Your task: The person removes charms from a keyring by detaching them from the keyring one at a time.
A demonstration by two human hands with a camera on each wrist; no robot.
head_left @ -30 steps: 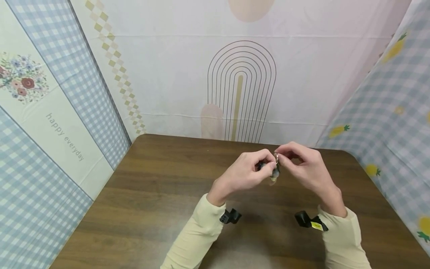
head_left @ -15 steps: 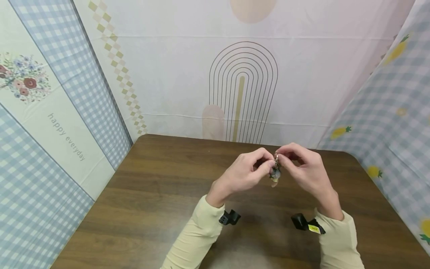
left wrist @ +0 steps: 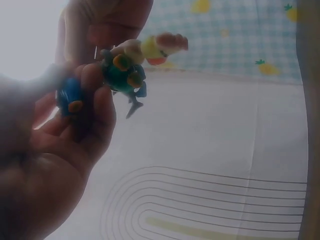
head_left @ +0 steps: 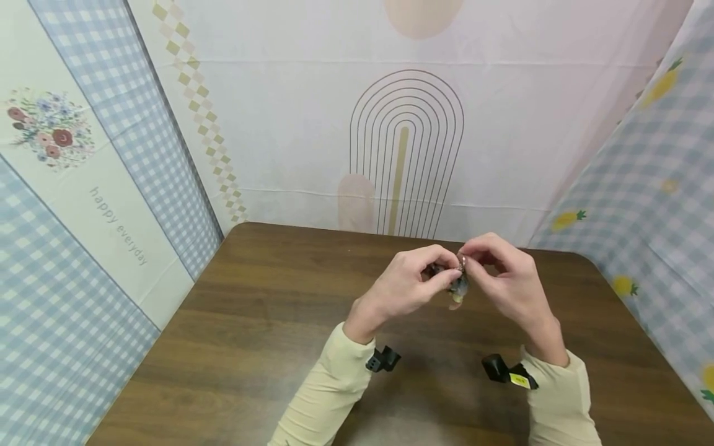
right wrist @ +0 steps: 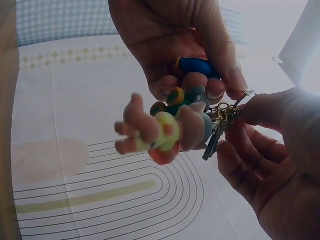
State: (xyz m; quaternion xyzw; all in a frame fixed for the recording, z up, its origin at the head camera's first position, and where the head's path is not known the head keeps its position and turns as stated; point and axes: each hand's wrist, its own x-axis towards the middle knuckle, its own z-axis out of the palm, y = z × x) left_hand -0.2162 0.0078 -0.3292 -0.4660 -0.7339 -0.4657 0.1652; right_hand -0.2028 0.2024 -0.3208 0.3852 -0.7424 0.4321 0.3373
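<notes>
A keychain point(head_left: 458, 287) with several small toy figure charms hangs between both hands, above the table. My left hand point(head_left: 404, 282) pinches it near the ring, and a blue charm point(right wrist: 197, 67) lies among its fingers. My right hand point(head_left: 504, 275) pinches the metal key ring point(right wrist: 244, 97) between thumb and fingertips. In the right wrist view, a metal key point(right wrist: 214, 141) and gold links dangle below the ring. Beside them hangs a pink and yellow figure point(right wrist: 167, 130); a green charm with orange spots point(left wrist: 122, 72) shows in the left wrist view. Fingertips partly hide the ring.
Below the hands is a brown wooden table point(head_left: 268, 322). A white patterned cloth point(head_left: 279, 124) hangs behind it, with checked cloths at both sides. Black wrist cameras point(head_left: 383, 358) sit at both cuffs.
The left fingers loosened from the charms, which dropped into fuller view half a second ago, then closed around them again near the ring. The right hand's pinch stays nearly in place.
</notes>
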